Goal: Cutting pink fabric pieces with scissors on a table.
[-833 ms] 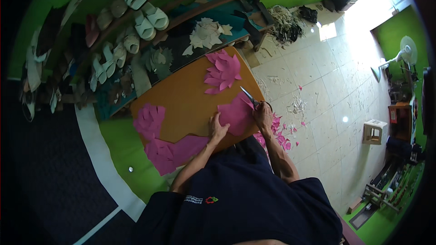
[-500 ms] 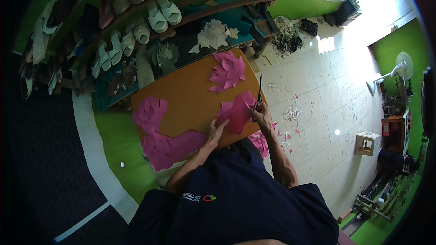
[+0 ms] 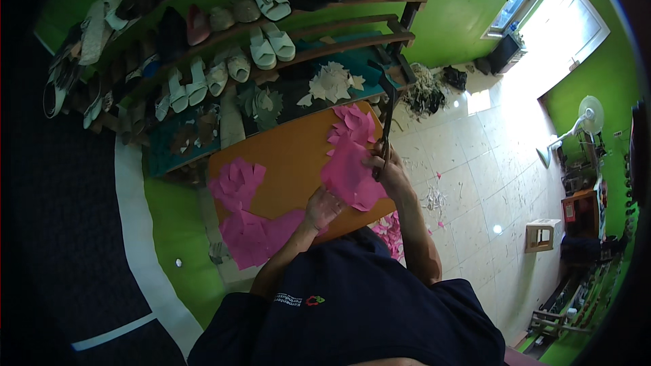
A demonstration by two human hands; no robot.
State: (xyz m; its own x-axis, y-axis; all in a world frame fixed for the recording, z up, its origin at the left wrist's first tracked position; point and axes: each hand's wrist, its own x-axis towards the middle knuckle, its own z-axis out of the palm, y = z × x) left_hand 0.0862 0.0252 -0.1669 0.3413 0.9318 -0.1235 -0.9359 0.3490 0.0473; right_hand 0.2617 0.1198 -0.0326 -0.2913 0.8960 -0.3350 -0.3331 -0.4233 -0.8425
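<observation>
A pink sheet (image 3: pixel 351 179) with a curved, cut outline is held up over the near right part of the orange table (image 3: pixel 288 152). My left hand (image 3: pixel 325 209) grips its lower left edge, fingers partly hidden by the sheet. On the right edge, my right hand (image 3: pixel 390 175) is closed around dark scissors (image 3: pixel 388 112), its thumb and fingertips touching the sheet. The blades point away from me, beyond the sheet. Behind the sheet lies a pile of pink cut pieces (image 3: pixel 354 120). Two more pink piles, one far (image 3: pixel 237 183) and one near (image 3: pixel 247 240), cover the table's left side.
Wooden racks with sandals (image 3: pixel 263 47) and other shoes run along the far left. White cut pieces (image 3: pixel 333 83) and grey-green ones (image 3: pixel 261 105) lie on the low shelf. Pink scraps (image 3: pixel 388 236) sit below the table's right edge. A white fan (image 3: pixel 588 118) stands at right.
The pink sheet has been lifted and turned, now overlapping the far pink pile. My right hand has raised the scissors nearer to me. The whole view has shifted slightly.
</observation>
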